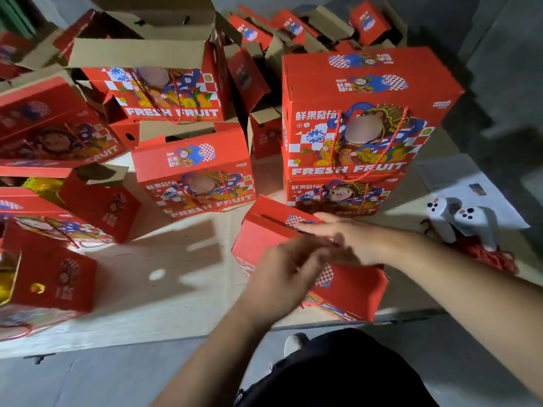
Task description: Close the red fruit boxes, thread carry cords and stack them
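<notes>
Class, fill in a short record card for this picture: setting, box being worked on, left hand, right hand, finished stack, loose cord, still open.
setting: cardboard sheet on a floor, red fruit boxes all around
box being worked on: red box under both hands
left hand: blurred, fingers curled over the box; grip unclear
right hand: fingers straight, over the box top
finished stack: two closed corded boxes, one on the other
loose cord: red cord pile at right
still open: box with raised flaps

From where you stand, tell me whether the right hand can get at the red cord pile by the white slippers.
Probably yes. The right hand is over the near box, and the red cord pile lies on its right, with only bare floor between; the white slippers sit behind it.
</notes>
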`<state>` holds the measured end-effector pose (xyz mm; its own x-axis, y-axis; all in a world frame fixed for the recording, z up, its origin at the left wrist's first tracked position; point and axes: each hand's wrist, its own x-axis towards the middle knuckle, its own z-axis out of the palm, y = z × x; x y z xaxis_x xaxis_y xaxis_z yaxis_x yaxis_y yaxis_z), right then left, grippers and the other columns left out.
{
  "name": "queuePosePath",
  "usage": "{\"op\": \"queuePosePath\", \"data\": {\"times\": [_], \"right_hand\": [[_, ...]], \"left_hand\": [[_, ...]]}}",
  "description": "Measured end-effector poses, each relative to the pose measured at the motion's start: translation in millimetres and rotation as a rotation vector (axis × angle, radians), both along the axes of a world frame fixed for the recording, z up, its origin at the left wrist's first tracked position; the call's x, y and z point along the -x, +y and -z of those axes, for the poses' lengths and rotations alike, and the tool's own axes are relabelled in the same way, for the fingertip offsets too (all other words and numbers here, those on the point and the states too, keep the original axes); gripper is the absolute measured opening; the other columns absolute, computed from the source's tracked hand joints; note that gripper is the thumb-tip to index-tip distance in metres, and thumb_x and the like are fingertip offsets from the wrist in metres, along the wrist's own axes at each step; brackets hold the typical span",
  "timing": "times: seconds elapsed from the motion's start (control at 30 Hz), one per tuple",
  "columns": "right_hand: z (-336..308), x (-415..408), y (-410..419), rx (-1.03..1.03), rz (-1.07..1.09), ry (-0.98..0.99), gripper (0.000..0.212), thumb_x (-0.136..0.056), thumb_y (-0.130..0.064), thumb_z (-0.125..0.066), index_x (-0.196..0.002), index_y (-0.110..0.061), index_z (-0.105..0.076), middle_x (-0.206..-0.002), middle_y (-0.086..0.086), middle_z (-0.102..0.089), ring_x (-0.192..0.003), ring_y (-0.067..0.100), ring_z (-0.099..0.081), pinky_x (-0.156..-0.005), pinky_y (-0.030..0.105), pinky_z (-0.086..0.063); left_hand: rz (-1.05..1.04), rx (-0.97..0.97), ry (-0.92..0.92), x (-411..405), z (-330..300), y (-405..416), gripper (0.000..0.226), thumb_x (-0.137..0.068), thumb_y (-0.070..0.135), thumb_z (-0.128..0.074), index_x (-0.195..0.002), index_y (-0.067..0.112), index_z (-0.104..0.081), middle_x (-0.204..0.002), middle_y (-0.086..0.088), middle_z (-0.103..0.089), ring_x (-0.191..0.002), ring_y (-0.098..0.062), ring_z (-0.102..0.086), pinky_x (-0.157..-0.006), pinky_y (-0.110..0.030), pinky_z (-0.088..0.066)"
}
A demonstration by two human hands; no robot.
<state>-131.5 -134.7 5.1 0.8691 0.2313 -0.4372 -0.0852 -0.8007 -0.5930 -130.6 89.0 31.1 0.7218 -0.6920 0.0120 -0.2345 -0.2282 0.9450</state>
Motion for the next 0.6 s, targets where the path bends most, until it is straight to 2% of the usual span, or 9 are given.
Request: {"op": "queuePosePath", "data": {"times": [0.07, 0.13, 0.17, 0.27, 0.3, 0.37, 0.43, 0.5, 0.6], "right_hand": [[0.4, 2.6, 0.5, 0.133, -0.018, -0.039, 0.060, -0.092, -0.066, -0.058, -0.147, -0.044, -0.048, -0.162, -0.011, -0.029, -0.151, 0.015, -0.031, -0.115, 0.027, -0.034], [-4.0, 6.7, 1.2, -0.025, 0.086, 0.024, 0.051, -0.093, -0.063, -0.056, -0.139, -0.041, -0.061, -0.155, -0.023, -0.028, -0.142, 0.000, -0.036, -0.102, 0.007, -0.031], [-5.5, 7.8, 0.4, -0.142, 0.160, 0.047, 0.043, -0.096, -0.059, -0.053, -0.131, -0.039, -0.069, -0.151, -0.028, -0.029, -0.135, -0.007, -0.039, -0.094, -0.002, -0.029], [-7.0, 9.5, -11.9, -0.210, 0.270, -0.031, 0.027, -0.106, -0.032, -0.052, -0.125, -0.036, -0.071, -0.152, -0.017, -0.042, -0.144, 0.003, -0.038, -0.096, -0.004, -0.026], [-5.6, 13.4, -16.4, -0.134, 0.212, -0.024, 0.037, -0.105, -0.024, -0.057, -0.137, -0.042, -0.060, -0.158, -0.011, -0.037, -0.150, 0.007, -0.028, -0.103, 0.001, -0.025], [2.6, 24.1, -17.4, 0.121, 0.052, 0.130, 0.089, -0.099, -0.011, -0.065, -0.153, -0.063, -0.017, -0.170, -0.014, -0.002, -0.155, 0.016, -0.007, -0.121, 0.022, -0.014], [11.0, 32.7, -8.8, 0.310, 0.025, 0.132, 0.109, -0.099, -0.007, -0.059, -0.141, -0.077, 0.014, -0.166, -0.021, 0.017, -0.157, 0.030, 0.004, -0.126, 0.047, -0.009], [13.4, 36.6, -1.7, 0.255, 0.113, -0.011, 0.093, -0.104, -0.015, -0.051, -0.142, -0.077, 0.007, -0.166, -0.018, 0.003, -0.155, 0.033, -0.008, -0.124, 0.055, -0.018], [13.9, 39.6, -11.9, 0.175, 0.151, -0.232, 0.079, -0.097, -0.024, -0.067, -0.158, -0.049, -0.024, -0.163, -0.013, -0.028, -0.146, 0.018, -0.037, -0.117, 0.040, -0.038]], "left_hand": [[-0.122, -0.344, -0.494, -37.7, 13.9, 23.4, 0.055, -0.095, 0.062, -0.059, -0.140, 0.030, -0.061, -0.139, 0.009, -0.062, -0.132, -0.020, -0.055, -0.109, -0.034, -0.042], [0.050, -0.724, -0.654, -61.4, 30.0, 45.6, 0.102, -0.076, 0.084, -0.066, -0.158, 0.029, -0.040, -0.158, 0.005, -0.042, -0.146, -0.026, -0.035, -0.120, -0.048, -0.030], [0.144, -0.783, -0.694, -67.4, 38.3, 54.4, 0.113, -0.068, 0.084, -0.073, -0.159, 0.027, -0.038, -0.159, 0.002, -0.040, -0.145, -0.028, -0.034, -0.121, -0.051, -0.030], [0.106, -0.698, -0.844, -72.9, 53.3, 68.0, 0.100, -0.063, 0.065, -0.089, -0.145, 0.018, -0.054, -0.138, -0.007, -0.054, -0.126, -0.036, -0.050, -0.108, -0.056, -0.044], [0.036, -0.632, -0.902, -71.6, 56.6, 68.0, 0.088, -0.067, 0.060, -0.088, -0.137, 0.016, -0.059, -0.131, -0.008, -0.057, -0.122, -0.037, -0.051, -0.107, -0.056, -0.045], [-0.057, -0.515, -0.974, -65.8, 61.4, 64.0, 0.066, -0.079, 0.056, -0.078, -0.125, 0.011, -0.062, -0.126, -0.008, -0.057, -0.122, -0.038, -0.050, -0.109, -0.050, -0.041], [-0.099, -0.450, -0.982, -58.3, 64.9, 60.5, 0.059, -0.085, 0.053, -0.073, -0.122, 0.009, -0.062, -0.128, -0.008, -0.057, -0.123, -0.039, -0.051, -0.108, -0.046, -0.038], [-0.111, -0.433, -0.977, -52.5, 66.5, 61.8, 0.062, -0.084, 0.052, -0.076, -0.127, 0.011, -0.061, -0.134, -0.008, -0.056, -0.130, -0.041, -0.049, -0.113, -0.049, -0.036], [-0.152, -0.486, -0.928, -44.9, 69.8, 66.2, 0.091, -0.083, 0.069, -0.070, -0.153, 0.016, -0.045, -0.160, -0.010, -0.039, -0.154, -0.041, -0.025, -0.126, -0.063, -0.015]]}}
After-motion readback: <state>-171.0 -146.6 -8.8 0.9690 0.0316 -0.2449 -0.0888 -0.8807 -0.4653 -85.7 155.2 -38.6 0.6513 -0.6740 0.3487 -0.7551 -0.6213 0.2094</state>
